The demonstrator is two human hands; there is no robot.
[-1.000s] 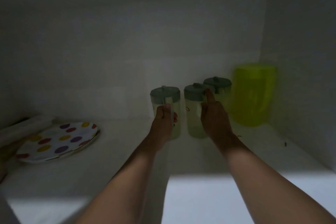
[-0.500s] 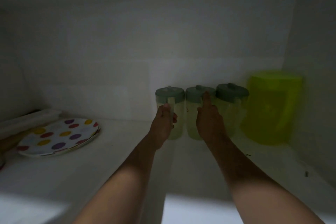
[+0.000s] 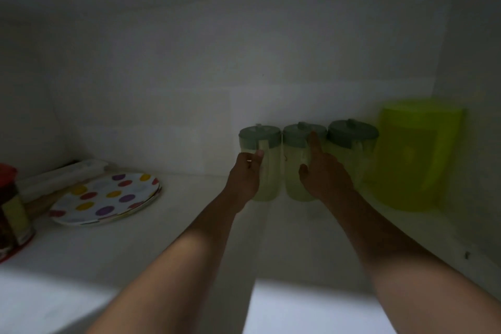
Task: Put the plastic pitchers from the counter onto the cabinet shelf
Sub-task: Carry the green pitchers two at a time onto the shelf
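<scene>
Three pale plastic pitchers with grey-green lids stand in a row at the back of the dim cabinet shelf [image 3: 189, 225]. My left hand [image 3: 245, 177] is closed around the handle of the left pitcher [image 3: 267, 163]. My right hand [image 3: 324, 175] grips the handle of the middle pitcher [image 3: 294, 168], with its index finger stretched up onto the lid. The right pitcher [image 3: 351, 141] stands untouched, close beside the middle one.
A large yellow-green container [image 3: 414, 157] sits in the back right corner against the side wall. A polka-dot plate [image 3: 105, 198] lies at the left, with a red-lidded jar [image 3: 12, 211] at the far left edge and a pale roll [image 3: 62, 175] behind the plate.
The view has shifted left, so the jar now shows. Left and middle pitchers have been pushed back into line with the right one. Both hands keep their grips.
</scene>
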